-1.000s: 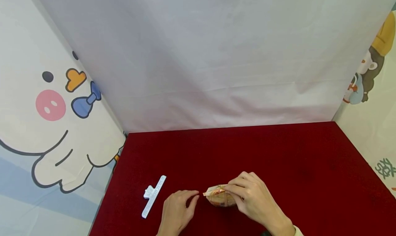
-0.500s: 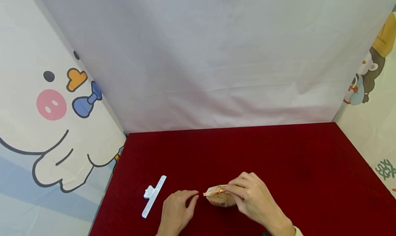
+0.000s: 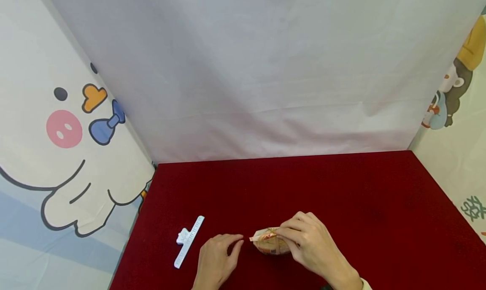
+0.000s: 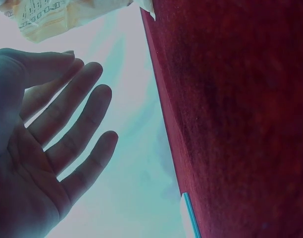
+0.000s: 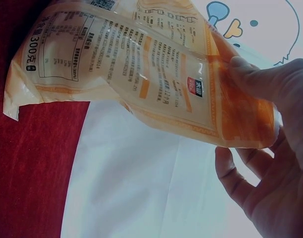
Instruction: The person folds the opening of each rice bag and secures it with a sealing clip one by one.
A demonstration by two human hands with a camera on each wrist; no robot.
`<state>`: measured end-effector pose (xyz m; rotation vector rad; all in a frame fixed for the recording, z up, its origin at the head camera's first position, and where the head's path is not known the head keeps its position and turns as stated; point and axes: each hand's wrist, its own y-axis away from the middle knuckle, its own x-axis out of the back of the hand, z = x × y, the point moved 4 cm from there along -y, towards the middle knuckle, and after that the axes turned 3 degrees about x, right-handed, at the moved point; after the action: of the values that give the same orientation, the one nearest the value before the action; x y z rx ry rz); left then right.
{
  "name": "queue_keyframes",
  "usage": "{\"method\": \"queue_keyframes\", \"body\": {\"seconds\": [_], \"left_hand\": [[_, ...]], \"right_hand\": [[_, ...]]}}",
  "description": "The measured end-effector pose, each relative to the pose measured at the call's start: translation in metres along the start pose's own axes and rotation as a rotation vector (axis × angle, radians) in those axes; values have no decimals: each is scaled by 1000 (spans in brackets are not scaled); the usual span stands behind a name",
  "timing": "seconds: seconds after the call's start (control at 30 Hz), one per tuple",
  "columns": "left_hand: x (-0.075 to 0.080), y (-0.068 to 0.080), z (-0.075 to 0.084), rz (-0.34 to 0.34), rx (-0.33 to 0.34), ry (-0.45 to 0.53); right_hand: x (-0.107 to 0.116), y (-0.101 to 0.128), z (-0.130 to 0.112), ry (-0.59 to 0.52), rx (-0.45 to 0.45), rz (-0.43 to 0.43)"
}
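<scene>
A yellowish printed plastic food bag (image 3: 270, 244) stands on the red table near its front. My right hand (image 3: 313, 245) pinches the bag's top end between thumb and fingers. In the right wrist view the orange end of the bag (image 5: 141, 74) is in that grip, and small print covers its side. My left hand (image 3: 218, 258) lies just left of the bag, apart from it. Its fingers are relaxed with nothing between them, as the left hand (image 4: 62, 119) in the left wrist view shows. Left of that hand lies a white ruler clip (image 3: 188, 242).
The red table (image 3: 341, 188) reaches back to a pale curtain (image 3: 265, 70). Cartoon-printed sheets close off both sides, with a white duck figure (image 3: 76, 155) on the left one.
</scene>
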<state>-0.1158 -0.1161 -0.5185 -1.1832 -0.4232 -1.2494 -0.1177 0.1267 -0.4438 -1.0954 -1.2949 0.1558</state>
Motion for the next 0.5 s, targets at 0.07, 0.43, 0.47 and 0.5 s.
{"method": "queue_keyframes", "body": {"seconds": [0.07, 0.43, 0.47, 0.5], "left_hand": [[0, 0, 0, -1, 0, -1], [1, 0, -1, -17, 15, -10], [1, 0, -2, -18, 15, -10], [1, 0, -2, -19, 16, -10]], "right_hand": [[0, 0, 0, 2, 0, -2], [-1, 0, -1, 8, -14, -18], [-1, 0, -1, 8, -14, -19], [-1, 0, -1, 8, -14, -19]]}}
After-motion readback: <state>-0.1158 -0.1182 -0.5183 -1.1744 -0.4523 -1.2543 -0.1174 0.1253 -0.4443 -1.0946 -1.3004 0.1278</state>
